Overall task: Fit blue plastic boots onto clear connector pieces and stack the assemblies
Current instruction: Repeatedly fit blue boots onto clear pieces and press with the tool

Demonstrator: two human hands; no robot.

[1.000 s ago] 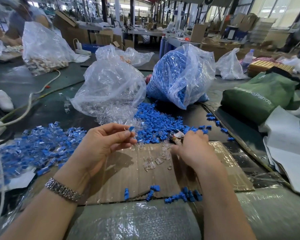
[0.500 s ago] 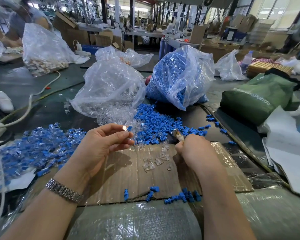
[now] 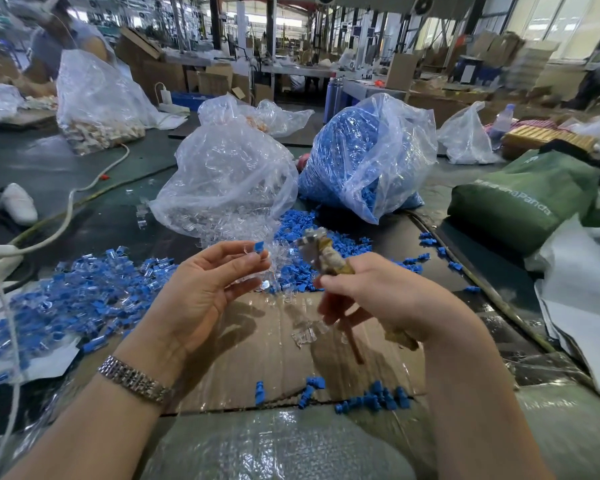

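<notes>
The left hand [image 3: 201, 292] pinches a small blue boot [image 3: 259, 246] with a clear connector piece [image 3: 246, 249] at its fingertips, raised over the cardboard sheet [image 3: 257, 344]. The right hand [image 3: 378, 292] grips a taped tool [image 3: 323, 252], head up. Finished assemblies [image 3: 84, 296] are heaped to the left; loose blue boots [image 3: 312, 233] lie beyond, before the blue-filled bag [image 3: 364, 157] and clear-parts bag [image 3: 229, 181]

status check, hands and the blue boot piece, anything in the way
Left hand pinching a blue boot on a clear connector. Right hand gripping a taped tool, apart from the piece. Nothing between them.
</notes>
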